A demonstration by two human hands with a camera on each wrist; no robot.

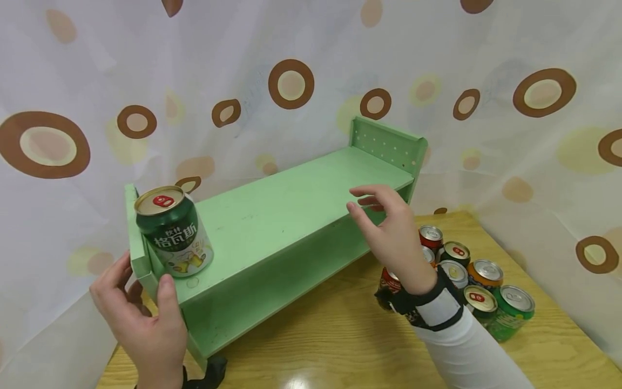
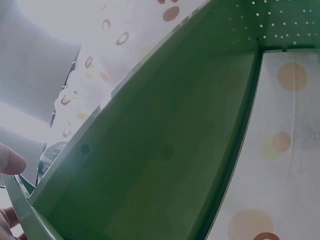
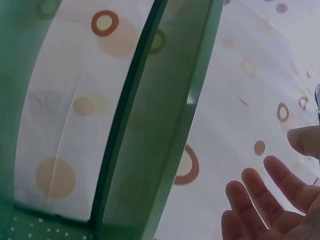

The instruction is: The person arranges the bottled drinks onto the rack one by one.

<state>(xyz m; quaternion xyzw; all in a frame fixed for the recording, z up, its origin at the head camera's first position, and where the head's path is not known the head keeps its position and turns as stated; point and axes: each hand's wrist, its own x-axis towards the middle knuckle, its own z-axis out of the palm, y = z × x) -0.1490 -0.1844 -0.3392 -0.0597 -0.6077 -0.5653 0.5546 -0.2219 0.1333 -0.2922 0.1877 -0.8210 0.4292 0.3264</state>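
Observation:
A two-tier pale green shelf (image 1: 291,189) stands at an angle on the wooden table. On its top board, against the left end panel, a green and white drink can (image 1: 177,232) sits upright; part of that can (image 2: 50,155) shows in the left wrist view. My left hand (image 1: 146,319) grips the shelf's left end panel, fingers along the outer side and thumb at the front edge, just below the can. My right hand (image 1: 391,232) hovers before the right half of the shelf, fingers loosely bent and holding nothing. Those fingers (image 3: 260,200) are spread apart in the right wrist view.
Several drink cans stand grouped on the table right of the shelf, partly behind my right forearm; a green can (image 1: 514,310) and an orange can (image 1: 486,275) are among them. A white patterned sheet (image 1: 311,54) hangs behind the shelf and table (image 1: 330,329).

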